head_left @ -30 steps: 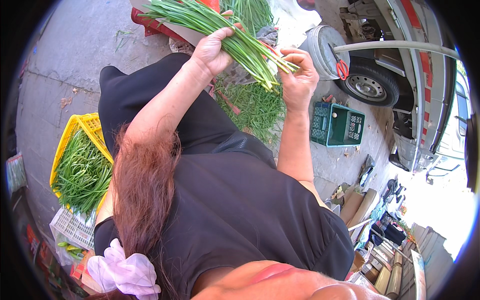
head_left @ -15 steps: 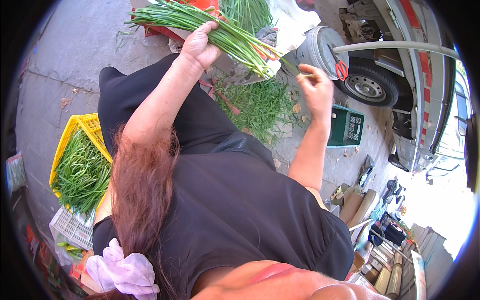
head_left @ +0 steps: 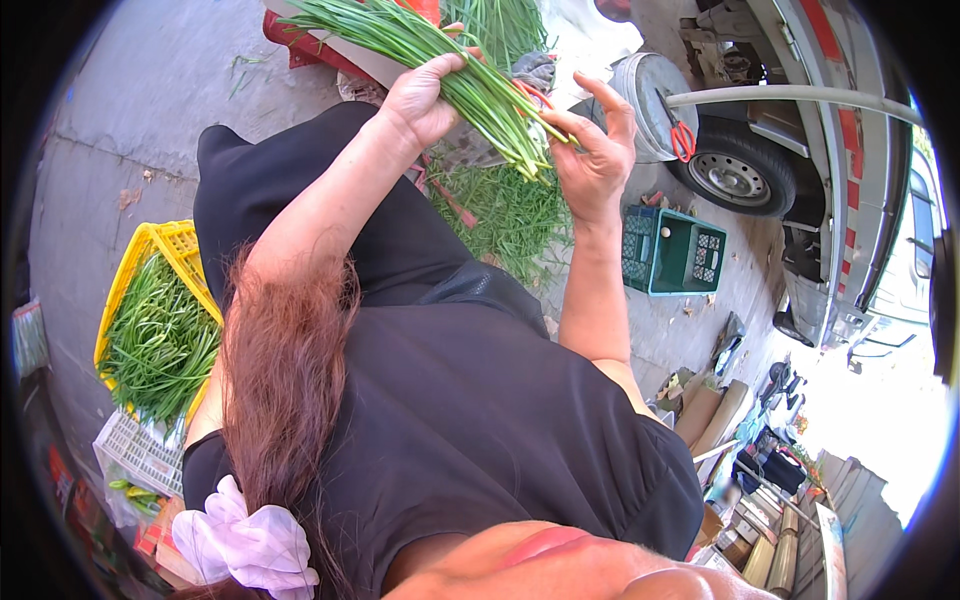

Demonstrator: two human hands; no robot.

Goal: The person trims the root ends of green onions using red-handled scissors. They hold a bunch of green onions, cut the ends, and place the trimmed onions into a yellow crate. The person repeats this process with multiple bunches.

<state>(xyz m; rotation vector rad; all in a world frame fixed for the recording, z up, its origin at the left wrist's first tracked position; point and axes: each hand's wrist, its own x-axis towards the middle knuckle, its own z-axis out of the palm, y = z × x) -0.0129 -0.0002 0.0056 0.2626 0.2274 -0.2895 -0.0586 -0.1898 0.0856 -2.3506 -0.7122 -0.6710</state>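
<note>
A bunch of long green garlic chives (head_left: 490, 112) lies slantwise in my left hand (head_left: 425, 103), whose fingers are wrapped round its middle. The pale cut ends point down to the right. My right hand (head_left: 600, 160) is at those ends, with one finger raised and another digit reaching to the stalks; its fingers are spread apart. Beneath the bunch, trimmed green scraps (head_left: 505, 210) are heaped on the ground. Past it, more chives (head_left: 505, 28) lie beside a white sheet. Orange-red handles (head_left: 533, 94) show just behind the stalk ends, partly hidden.
A white bucket (head_left: 638, 85) with red-handled scissors (head_left: 682, 138) on it stands to the right, beside a vehicle wheel (head_left: 735, 172). Nearer is a green crate (head_left: 690, 250). On my left, a yellow basket (head_left: 140, 265) holds more chives, above a white crate (head_left: 140, 455).
My right hand has moved left to the stalk ends, and its pinched fingers have spread. My left hand and the chives have shifted slightly right. More of the green crate shows.
</note>
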